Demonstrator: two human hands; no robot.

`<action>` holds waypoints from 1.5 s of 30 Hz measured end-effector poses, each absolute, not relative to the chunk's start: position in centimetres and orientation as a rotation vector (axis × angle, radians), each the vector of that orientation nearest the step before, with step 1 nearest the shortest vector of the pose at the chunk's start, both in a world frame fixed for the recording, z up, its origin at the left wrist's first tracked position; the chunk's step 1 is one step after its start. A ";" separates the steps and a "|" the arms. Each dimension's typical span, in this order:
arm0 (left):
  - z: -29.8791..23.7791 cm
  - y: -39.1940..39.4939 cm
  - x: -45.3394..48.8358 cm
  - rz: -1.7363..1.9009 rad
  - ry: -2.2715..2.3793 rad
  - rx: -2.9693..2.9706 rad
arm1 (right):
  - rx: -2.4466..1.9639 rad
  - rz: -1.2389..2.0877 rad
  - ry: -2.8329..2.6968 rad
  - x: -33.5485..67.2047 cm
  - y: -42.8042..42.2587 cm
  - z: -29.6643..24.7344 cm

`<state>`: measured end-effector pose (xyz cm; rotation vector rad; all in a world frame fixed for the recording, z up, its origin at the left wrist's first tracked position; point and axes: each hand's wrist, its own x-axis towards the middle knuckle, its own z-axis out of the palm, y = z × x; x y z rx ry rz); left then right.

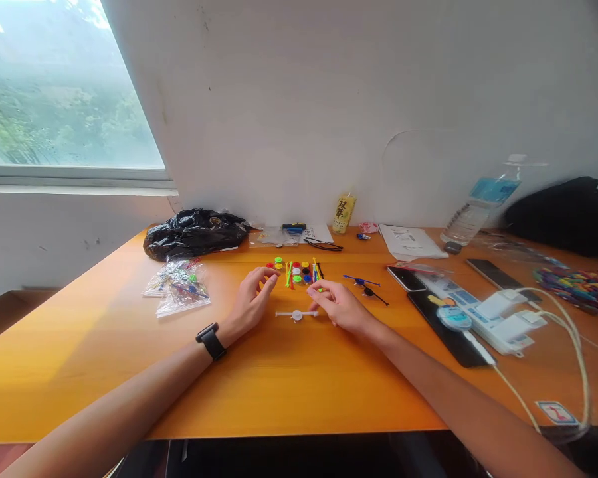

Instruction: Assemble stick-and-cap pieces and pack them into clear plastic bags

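Observation:
My left hand (pixel 254 297) hovers over the table, fingers loosely curved and thumb apart, holding nothing. Thumb and fingertips of my right hand (pixel 343 307) come together by the lower ends of several thin coloured sticks (pixel 315 269); whatever is between them is too small to make out. Between my hands lies a white stick with a round disc (pixel 297 315) at its middle, its right end close to my right fingers. Behind it sit small round coloured discs (pixel 297 271) in rows, beside green and yellow sticks (pixel 288 274). Right of these rest a blue stick piece (pixel 355 280) and a black stick piece (pixel 373 292).
Clear bags of small parts (pixel 179 289) lie left, before a black plastic bag (pixel 194 232). A yellow drink carton (pixel 343 214) stands by the wall. On the right are phones (pixel 406 279), a power strip (pixel 471 312) with cables, and a tilted water bottle (pixel 471 216).

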<state>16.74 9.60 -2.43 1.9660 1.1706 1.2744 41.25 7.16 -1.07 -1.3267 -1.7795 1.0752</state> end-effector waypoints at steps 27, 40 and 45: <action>-3.0 9.9 16.1 1.102 1.141 2.205 | -1.183 0.973 -1.776 41.5 8.5 -3.4; -4.7 12.6 14.9 0.882 1.195 2.548 | -1.272 0.675 -2.037 41.3 7.2 -2.7; -4.9 13.5 14.7 0.803 1.304 2.561 | -1.316 0.514 -2.126 40.7 6.7 -2.2</action>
